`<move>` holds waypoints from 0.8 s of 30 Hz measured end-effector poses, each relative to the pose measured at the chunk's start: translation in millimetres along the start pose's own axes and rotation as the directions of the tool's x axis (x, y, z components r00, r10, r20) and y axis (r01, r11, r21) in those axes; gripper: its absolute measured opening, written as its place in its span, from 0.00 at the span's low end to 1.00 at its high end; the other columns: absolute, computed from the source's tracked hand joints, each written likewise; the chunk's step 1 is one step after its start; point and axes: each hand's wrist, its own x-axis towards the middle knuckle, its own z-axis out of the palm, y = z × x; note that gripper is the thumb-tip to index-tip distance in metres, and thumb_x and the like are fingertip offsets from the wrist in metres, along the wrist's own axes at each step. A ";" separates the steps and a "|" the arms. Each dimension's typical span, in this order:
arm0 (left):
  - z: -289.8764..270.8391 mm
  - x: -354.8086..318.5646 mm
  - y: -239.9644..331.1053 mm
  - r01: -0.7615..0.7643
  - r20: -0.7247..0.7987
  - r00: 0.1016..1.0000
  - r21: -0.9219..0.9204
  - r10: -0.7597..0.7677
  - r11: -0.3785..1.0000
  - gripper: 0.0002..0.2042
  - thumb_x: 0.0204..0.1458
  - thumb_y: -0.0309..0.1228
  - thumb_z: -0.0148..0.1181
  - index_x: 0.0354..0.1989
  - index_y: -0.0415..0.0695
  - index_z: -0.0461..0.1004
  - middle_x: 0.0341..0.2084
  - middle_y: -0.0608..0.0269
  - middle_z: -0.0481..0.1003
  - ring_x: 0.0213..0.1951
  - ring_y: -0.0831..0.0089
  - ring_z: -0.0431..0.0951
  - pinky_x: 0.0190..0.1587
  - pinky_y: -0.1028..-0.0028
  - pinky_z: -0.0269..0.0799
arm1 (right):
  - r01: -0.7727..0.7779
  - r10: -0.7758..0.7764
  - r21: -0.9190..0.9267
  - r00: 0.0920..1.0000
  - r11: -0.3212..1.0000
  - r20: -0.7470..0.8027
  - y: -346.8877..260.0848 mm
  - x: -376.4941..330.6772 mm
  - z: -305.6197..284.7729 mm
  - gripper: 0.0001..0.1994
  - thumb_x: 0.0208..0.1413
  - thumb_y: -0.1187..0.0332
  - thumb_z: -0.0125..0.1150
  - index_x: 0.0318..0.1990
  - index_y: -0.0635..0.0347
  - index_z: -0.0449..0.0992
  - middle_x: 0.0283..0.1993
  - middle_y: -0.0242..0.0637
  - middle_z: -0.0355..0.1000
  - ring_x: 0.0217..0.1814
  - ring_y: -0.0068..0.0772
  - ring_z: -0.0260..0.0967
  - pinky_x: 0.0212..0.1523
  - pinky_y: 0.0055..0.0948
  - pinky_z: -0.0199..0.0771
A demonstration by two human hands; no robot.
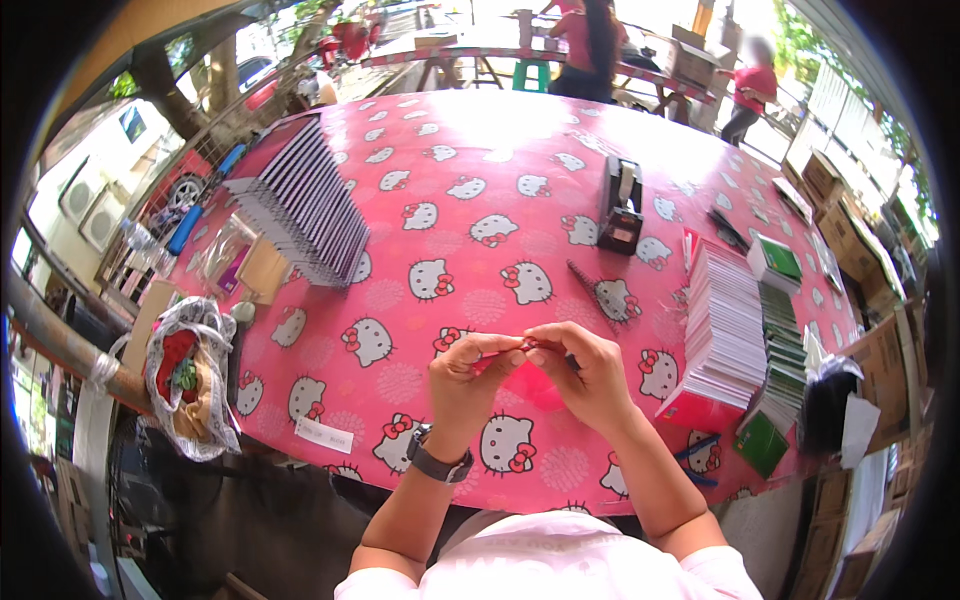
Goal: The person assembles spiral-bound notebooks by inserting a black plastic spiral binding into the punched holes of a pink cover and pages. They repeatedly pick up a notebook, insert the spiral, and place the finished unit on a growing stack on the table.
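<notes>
My left hand (pixel 467 377) and my right hand (pixel 583 366) meet above the near edge of a table with a pink cat-patterned cloth (pixel 470 180). Together they pinch a small pink-red item (pixel 528 345) between their fingertips; a pink sheet (pixel 535 385) lies just under them. I wear a dark watch (pixel 437 466) on the left wrist. A dark pen-like stick (pixel 585 283) lies on the cloth just beyond my right hand.
A fanned row of dark-edged cards (pixel 300 205) lies at left. A black tape dispenser (pixel 620 205) stands mid-table. Stacks of white and green booklets (pixel 745 335) sit at right. A plastic bag (pixel 190 375) hangs at the left edge. People stand at the far side.
</notes>
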 end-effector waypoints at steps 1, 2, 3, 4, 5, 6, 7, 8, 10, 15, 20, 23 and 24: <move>-0.2 -0.6 -1.4 -0.030 -0.012 0.999 0.011 0.030 0.999 0.08 0.48 0.15 0.60 0.36 0.37 0.77 0.31 0.63 0.77 0.33 0.79 0.76 0.38 0.81 0.72 | -0.004 0.004 0.004 1.000 1.000 0.003 -1.2 -0.6 1.3 0.11 0.49 0.69 0.66 0.38 0.62 0.74 0.31 0.38 0.72 0.29 0.29 0.71 0.30 0.26 0.71; -0.5 -1.1 -1.3 -0.034 0.004 0.999 0.019 0.034 0.999 0.08 0.48 0.15 0.60 0.36 0.37 0.77 0.30 0.63 0.77 0.33 0.79 0.75 0.38 0.81 0.72 | -0.008 0.008 0.008 1.000 1.000 0.005 -3.4 -2.0 1.3 0.11 0.49 0.68 0.67 0.37 0.62 0.74 0.31 0.38 0.71 0.28 0.30 0.71 0.29 0.26 0.70; -0.7 -1.5 -1.1 -0.038 0.021 0.999 0.026 0.038 0.999 0.08 0.48 0.15 0.60 0.36 0.38 0.77 0.30 0.63 0.77 0.32 0.80 0.75 0.37 0.81 0.72 | -0.012 0.011 0.012 1.000 1.000 0.008 -4.6 -1.6 1.1 0.11 0.49 0.68 0.67 0.36 0.62 0.74 0.30 0.38 0.71 0.27 0.30 0.70 0.28 0.26 0.70; -1.1 -2.3 -1.7 -0.038 0.043 0.998 0.033 0.037 0.999 0.08 0.48 0.15 0.61 0.36 0.38 0.78 0.29 0.63 0.77 0.32 0.80 0.75 0.36 0.82 0.71 | 0.011 -0.011 -0.001 0.999 1.000 0.032 -3.5 -1.2 -0.4 0.11 0.49 0.67 0.67 0.35 0.63 0.73 0.29 0.38 0.70 0.27 0.30 0.69 0.27 0.26 0.69; -2.5 -3.0 -1.7 -0.042 0.043 0.998 0.034 0.041 0.999 0.07 0.47 0.17 0.62 0.35 0.39 0.78 0.29 0.63 0.77 0.32 0.79 0.76 0.36 0.81 0.72 | 0.034 -0.033 -0.013 0.998 0.999 0.056 -2.1 -0.3 -2.0 0.11 0.49 0.67 0.67 0.35 0.63 0.73 0.29 0.38 0.70 0.26 0.30 0.69 0.27 0.27 0.68; -3.9 -3.6 -1.3 -0.047 0.044 0.998 0.034 0.045 0.998 0.07 0.47 0.19 0.63 0.35 0.40 0.79 0.29 0.63 0.78 0.32 0.79 0.77 0.35 0.80 0.72 | 0.057 -0.055 -0.025 0.995 0.998 0.079 -1.1 0.7 -2.1 0.11 0.49 0.67 0.67 0.34 0.63 0.72 0.28 0.37 0.69 0.25 0.30 0.68 0.26 0.27 0.67; -4.3 -3.9 -1.0 -0.048 0.056 0.997 0.032 0.047 0.998 0.06 0.47 0.20 0.64 0.34 0.41 0.79 0.29 0.64 0.79 0.32 0.78 0.77 0.34 0.80 0.72 | 0.010 -0.010 0.006 0.995 1.000 0.095 -1.4 -0.4 -2.3 0.11 0.49 0.67 0.67 0.34 0.63 0.72 0.28 0.37 0.69 0.25 0.30 0.67 0.25 0.27 0.67; -5.3 -4.5 -1.6 -0.089 0.064 0.994 0.060 0.085 0.994 0.07 0.47 0.20 0.63 0.35 0.40 0.78 0.29 0.64 0.78 0.32 0.79 0.76 0.35 0.80 0.72 | -0.038 0.034 0.036 0.993 0.999 0.113 -1.7 -1.9 -2.2 0.10 0.50 0.68 0.66 0.33 0.63 0.72 0.27 0.37 0.68 0.24 0.30 0.67 0.25 0.27 0.66; -7.6 -6.0 -4.7 -0.168 0.086 0.984 0.112 0.159 0.979 0.08 0.48 0.18 0.62 0.38 0.39 0.77 0.29 0.65 0.76 0.33 0.81 0.74 0.36 0.81 0.70 | -0.076 0.071 0.044 0.990 0.996 0.123 -2.2 -2.7 -0.3 0.09 0.51 0.69 0.64 0.33 0.63 0.72 0.27 0.38 0.68 0.24 0.31 0.66 0.25 0.27 0.66; -0.8 -4.8 -1.3 0.087 0.014 0.996 0.059 -0.088 0.994 0.09 0.49 0.21 0.63 0.39 0.40 0.74 0.28 0.68 0.75 0.33 0.82 0.73 0.36 0.81 0.69 | -0.012 0.015 -0.030 0.994 0.999 0.109 6.7 -3.5 8.8 0.07 0.57 0.69 0.56 0.36 0.64 0.71 0.30 0.40 0.69 0.29 0.37 0.70 0.29 0.31 0.68; -9.9 6.5 -13.9 -0.001 -0.012 1.000 0.341 0.005 0.940 0.09 0.54 0.22 0.57 0.43 0.41 0.70 0.31 0.65 0.74 0.31 0.82 0.72 0.34 0.80 0.69 | -0.066 0.093 -0.194 0.987 0.979 0.131 14.4 -2.7 6.1 0.14 0.56 0.64 0.58 0.45 0.65 0.71 0.41 0.47 0.70 0.47 0.46 0.68 0.47 0.36 0.68; -64.8 37.3 -57.8 0.024 -0.376 0.927 0.046 -0.005 0.999 0.12 0.55 0.22 0.55 0.48 0.42 0.68 0.35 0.59 0.74 0.30 0.78 0.71 0.32 0.76 0.69 | -0.076 0.069 -0.206 0.997 0.976 -0.041 -1.6 1.1 -11.4 0.19 0.53 0.63 0.62 0.49 0.64 0.70 0.48 0.47 0.70 0.54 0.49 0.65 0.56 0.38 0.63; -78.0 46.9 -61.8 0.047 -0.469 0.881 0.218 0.062 0.975 0.12 0.54 0.22 0.55 0.47 0.42 0.68 0.35 0.58 0.73 0.31 0.76 0.71 0.33 0.76 0.70 | -0.087 0.064 -0.197 0.990 0.976 -0.123 -6.0 0.7 -27.0 0.21 0.52 0.63 0.63 0.51 0.64 0.70 0.51 0.47 0.69 0.56 0.49 0.64 0.59 0.38 0.61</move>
